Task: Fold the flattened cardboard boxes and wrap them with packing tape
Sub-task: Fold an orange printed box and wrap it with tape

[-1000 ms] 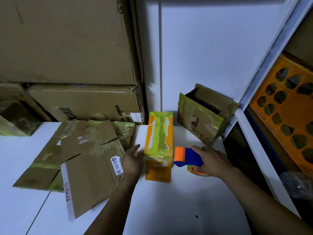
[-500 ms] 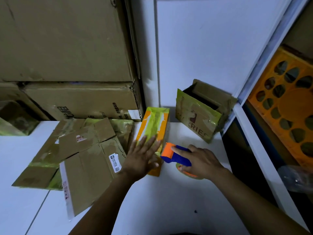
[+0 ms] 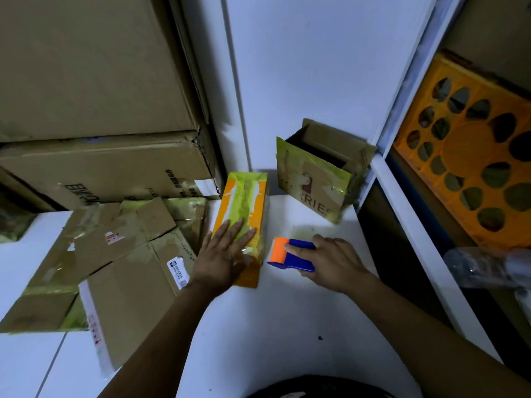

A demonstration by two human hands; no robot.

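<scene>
A small orange cardboard box with yellow-green tape along its top (image 3: 244, 208) is being kept on the white table (image 3: 287, 326), close to the wall. Its near end is being pressed down by the left hand (image 3: 222, 259), which is being held flat with the fingers straight and a little spread. The left arm is being stretched up from the bottom edge, slanting toward the box.

A blue and orange tape holder (image 3: 290, 254) is being gripped by the right hand (image 3: 333, 262) just to the right of the box (a small gap is showing between them). The fingers are being curled round it, and the pointing finger is being laid along its top.

A pile of flat brown cardboard boxes (image 3: 115, 254) is lying left of the orange box. An open brown box with shiny green tape (image 3: 316, 179) is sitting behind the right hand.
</scene>
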